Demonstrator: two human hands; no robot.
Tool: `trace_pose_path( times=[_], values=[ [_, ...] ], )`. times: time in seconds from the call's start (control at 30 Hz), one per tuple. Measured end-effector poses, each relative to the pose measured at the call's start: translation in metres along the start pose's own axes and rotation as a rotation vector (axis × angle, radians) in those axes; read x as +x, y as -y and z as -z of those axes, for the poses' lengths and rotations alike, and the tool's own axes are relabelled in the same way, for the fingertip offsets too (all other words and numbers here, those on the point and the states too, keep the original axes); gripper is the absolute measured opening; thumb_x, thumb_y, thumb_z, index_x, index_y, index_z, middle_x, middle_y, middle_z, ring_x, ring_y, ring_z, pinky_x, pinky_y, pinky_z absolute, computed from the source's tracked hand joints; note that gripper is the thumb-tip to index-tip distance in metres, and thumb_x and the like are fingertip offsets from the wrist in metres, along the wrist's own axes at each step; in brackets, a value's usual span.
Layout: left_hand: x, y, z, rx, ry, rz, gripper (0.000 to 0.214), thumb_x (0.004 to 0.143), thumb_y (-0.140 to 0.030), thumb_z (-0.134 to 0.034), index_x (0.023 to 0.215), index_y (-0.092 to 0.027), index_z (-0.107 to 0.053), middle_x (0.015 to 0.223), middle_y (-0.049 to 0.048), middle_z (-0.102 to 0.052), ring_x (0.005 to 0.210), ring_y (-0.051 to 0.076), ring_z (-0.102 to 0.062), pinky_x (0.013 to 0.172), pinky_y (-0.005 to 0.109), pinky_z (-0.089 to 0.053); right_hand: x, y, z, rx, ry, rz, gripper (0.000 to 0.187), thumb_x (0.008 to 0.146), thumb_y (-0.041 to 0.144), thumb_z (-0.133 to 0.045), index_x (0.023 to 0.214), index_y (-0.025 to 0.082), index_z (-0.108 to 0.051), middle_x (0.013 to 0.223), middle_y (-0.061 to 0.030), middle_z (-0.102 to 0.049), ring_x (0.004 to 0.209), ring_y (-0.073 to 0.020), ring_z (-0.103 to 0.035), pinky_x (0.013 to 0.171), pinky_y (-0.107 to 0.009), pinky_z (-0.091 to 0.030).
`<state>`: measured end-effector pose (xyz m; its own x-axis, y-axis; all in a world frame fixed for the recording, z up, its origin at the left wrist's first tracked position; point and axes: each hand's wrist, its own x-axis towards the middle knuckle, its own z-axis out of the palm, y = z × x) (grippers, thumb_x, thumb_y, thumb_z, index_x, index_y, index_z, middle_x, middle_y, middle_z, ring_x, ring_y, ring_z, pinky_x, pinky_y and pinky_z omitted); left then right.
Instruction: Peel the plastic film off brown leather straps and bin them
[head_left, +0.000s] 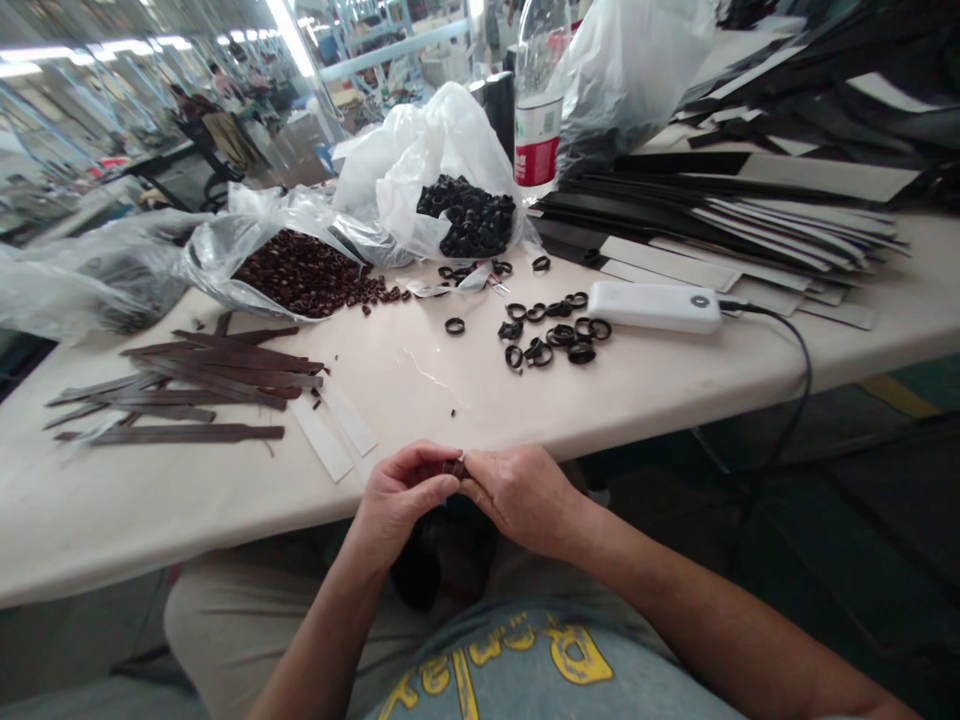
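Just off the table's front edge, my left hand (409, 490) and my right hand (521, 495) meet, both closed in a pinch. Between their fingertips is a small dark brown piece (454, 468), mostly covered by the fingers; it looks like a little loop or strip. To the left on the table lie several brown strips (225, 365) in a loose pile, beside two white strips (321, 437). Black rings (559, 335) are scattered on the right, one lone black ring (454, 326) nearer the middle.
An opened plastic bag spills small brown loops (300, 275). Behind it, a white bag holds black loops (469, 215). A white power bank (652, 306) with a black cable (802, 350) lies at right. Stacked black and white strips (750, 220) and a red-labelled bottle (538, 140) stand farther back.
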<state>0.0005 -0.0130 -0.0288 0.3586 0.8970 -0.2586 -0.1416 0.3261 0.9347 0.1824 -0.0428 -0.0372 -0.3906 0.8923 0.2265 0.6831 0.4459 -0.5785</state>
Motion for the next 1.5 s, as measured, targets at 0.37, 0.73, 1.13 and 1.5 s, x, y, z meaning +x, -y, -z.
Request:
trace_pose_path(
  times=[0.37,0.73,1.13,1.5],
  values=[
    [-0.001,-0.006,0.008,0.079,-0.073,-0.116,0.016,0.069,-0.023,-0.084,0.084,-0.022,-0.078,0.081,0.0006,-0.073,0.076,0.013,-0.066,0.07,0.02,-0.052,-0.004,0.003,0.005,0.055,-0.075,-0.027,0.02,0.098,0.033,-0.056,0.086,0.017,-0.058,0.076,-0.0033,-0.069,0.066,-0.0171,-0.062,0.058,-0.027,-0.033],
    [-0.003,-0.009,0.017,0.123,-0.071,-0.004,0.023,0.063,-0.027,-0.087,0.083,-0.019,-0.077,0.073,0.0024,-0.073,0.065,0.013,-0.065,0.059,0.02,-0.05,-0.01,0.004,0.002,0.023,0.012,-0.025,0.018,0.097,0.025,-0.057,0.081,0.018,-0.058,0.073,-0.0025,-0.069,0.062,-0.0159,-0.061,0.055,-0.028,-0.029],
    [-0.009,0.005,0.004,0.05,-0.067,0.003,0.022,0.069,-0.028,-0.084,0.088,-0.019,-0.078,0.082,0.0033,-0.076,0.077,0.017,-0.068,0.073,0.025,-0.053,-0.004,0.004,0.0,0.074,-0.056,-0.023,0.013,0.095,0.029,-0.061,0.089,0.017,-0.061,0.079,-0.0036,-0.072,0.07,-0.0177,-0.065,0.06,-0.027,-0.036],
    [-0.01,0.002,0.014,0.132,-0.083,-0.058,0.024,0.071,-0.031,-0.082,0.092,-0.019,-0.078,0.078,0.0037,-0.073,0.069,0.015,-0.064,0.065,0.024,-0.051,-0.009,0.002,0.0,0.045,0.057,-0.073,0.015,0.094,0.028,-0.064,0.085,0.018,-0.058,0.077,-0.0026,-0.071,0.066,-0.0179,-0.064,0.056,-0.028,-0.033]
  ],
)
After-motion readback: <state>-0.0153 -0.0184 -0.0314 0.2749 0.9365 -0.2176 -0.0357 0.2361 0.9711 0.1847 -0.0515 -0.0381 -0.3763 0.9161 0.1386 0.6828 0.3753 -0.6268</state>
